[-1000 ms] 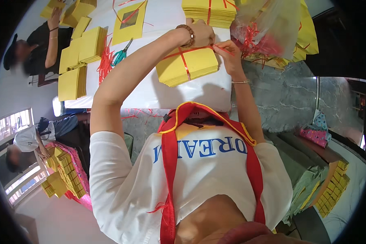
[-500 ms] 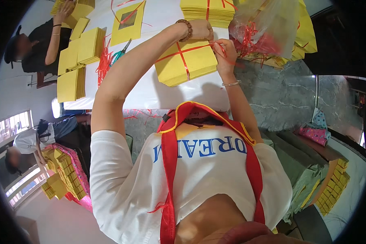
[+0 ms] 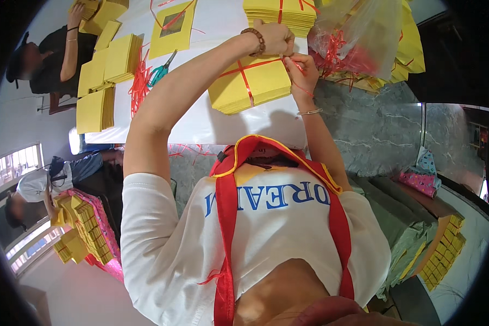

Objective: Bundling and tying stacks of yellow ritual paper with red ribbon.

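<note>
Bare white worktop (image 3: 201, 122) lies open left of the tied yellow stack (image 3: 250, 87) — a hand could pass there. Scissors (image 3: 160, 70) and loose red string (image 3: 140, 81) crowd farther left; a plastic bag (image 3: 358, 38) blocks the right — another stack (image 3: 280, 13) behind.

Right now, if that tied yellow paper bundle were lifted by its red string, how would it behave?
The yellow paper bundle would probably hold together, since red string crosses it both ways. Its thin sheets likely sag at the edges. It looks thick, so probably fairly heavy.
</note>
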### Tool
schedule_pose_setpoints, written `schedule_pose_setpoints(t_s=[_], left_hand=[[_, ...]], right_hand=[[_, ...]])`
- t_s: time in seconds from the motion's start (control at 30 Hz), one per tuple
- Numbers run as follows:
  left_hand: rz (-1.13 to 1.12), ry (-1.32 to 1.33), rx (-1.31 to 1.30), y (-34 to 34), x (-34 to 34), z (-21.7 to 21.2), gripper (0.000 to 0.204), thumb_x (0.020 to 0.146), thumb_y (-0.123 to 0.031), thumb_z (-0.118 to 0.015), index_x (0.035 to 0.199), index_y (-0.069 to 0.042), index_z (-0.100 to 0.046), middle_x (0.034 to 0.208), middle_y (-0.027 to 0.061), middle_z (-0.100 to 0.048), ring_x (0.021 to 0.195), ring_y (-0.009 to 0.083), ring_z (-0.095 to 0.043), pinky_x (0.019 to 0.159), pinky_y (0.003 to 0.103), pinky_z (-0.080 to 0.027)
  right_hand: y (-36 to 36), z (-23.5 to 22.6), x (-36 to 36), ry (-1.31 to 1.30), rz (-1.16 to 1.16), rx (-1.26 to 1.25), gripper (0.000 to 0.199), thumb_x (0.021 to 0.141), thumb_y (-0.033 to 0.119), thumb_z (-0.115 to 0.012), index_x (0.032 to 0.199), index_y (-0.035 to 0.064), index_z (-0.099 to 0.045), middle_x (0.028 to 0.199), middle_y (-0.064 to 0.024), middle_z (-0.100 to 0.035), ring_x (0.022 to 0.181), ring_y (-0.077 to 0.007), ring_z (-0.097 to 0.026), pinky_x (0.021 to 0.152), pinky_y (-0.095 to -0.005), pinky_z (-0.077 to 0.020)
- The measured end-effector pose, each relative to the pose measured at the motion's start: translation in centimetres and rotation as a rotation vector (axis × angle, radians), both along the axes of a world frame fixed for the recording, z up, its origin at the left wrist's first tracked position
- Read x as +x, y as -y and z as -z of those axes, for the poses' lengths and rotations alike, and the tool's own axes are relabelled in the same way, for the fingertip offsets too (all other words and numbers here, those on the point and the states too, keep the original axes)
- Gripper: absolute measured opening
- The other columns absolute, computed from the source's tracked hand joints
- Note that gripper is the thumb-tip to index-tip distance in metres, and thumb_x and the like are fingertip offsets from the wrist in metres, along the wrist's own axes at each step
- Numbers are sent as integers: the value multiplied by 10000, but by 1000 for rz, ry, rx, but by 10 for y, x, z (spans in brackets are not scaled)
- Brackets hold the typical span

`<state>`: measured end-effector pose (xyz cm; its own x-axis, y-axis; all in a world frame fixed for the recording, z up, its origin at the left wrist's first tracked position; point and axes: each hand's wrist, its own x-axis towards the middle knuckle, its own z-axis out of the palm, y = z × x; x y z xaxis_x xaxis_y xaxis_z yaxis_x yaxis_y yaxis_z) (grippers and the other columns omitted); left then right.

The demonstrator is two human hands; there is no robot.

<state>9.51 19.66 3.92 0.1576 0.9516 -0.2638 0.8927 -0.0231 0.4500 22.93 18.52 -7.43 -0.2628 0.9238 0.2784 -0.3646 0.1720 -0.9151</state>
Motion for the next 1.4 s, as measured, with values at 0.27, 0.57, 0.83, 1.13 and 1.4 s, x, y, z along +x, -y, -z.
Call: schedule_pose_setpoints(t_s=[0.27,0.57,0.83,1.13,1.4], left_hand=[[10,201,34,0,-5,11,137,669,-219,-579,728,-96,-590,670,30,-612,658,150,-576,628,282,-412],[344,-261,137,-11,-4,-2,37,657,-191,-563,665,-155,-567,606,-35,-534,727,132,-497,778,344,-244],[389,-279,225,-24,-20,12,26,623,-180,-556,603,-196,-559,540,-38,-517,595,156,-503,722,340,-252],[113,227,-130,-11,-38,12,217,732,-233,-534,881,-96,-612,866,12,-609,924,132,-518,769,296,-388],[-933,911,613,108,-123,67,451,884,-395,-306,1238,-134,-409,1201,78,-452,1046,185,-444,851,327,-350]], right_hand=[[2,-8,2,8,17,-19,105,747,-10,-622,804,20,-539,818,-64,-600,709,-87,-584,598,-190,-484],[-7,-6,10,204,93,371,105,734,11,-646,791,4,-558,828,-21,-528,718,-70,-510,648,-192,-414],[-7,9,31,86,-402,-226,61,768,-23,-582,791,16,-542,827,-1,-482,703,-62,-479,639,-189,-394],[-29,31,39,23,-572,55,339,910,322,-397,905,22,-555,958,-61,-528,841,-118,-492,734,-263,-391],[-14,26,33,-221,-524,-483,655,885,537,-168,1249,30,-364,1269,-86,-401,1184,-209,-350,983,-334,-242]])
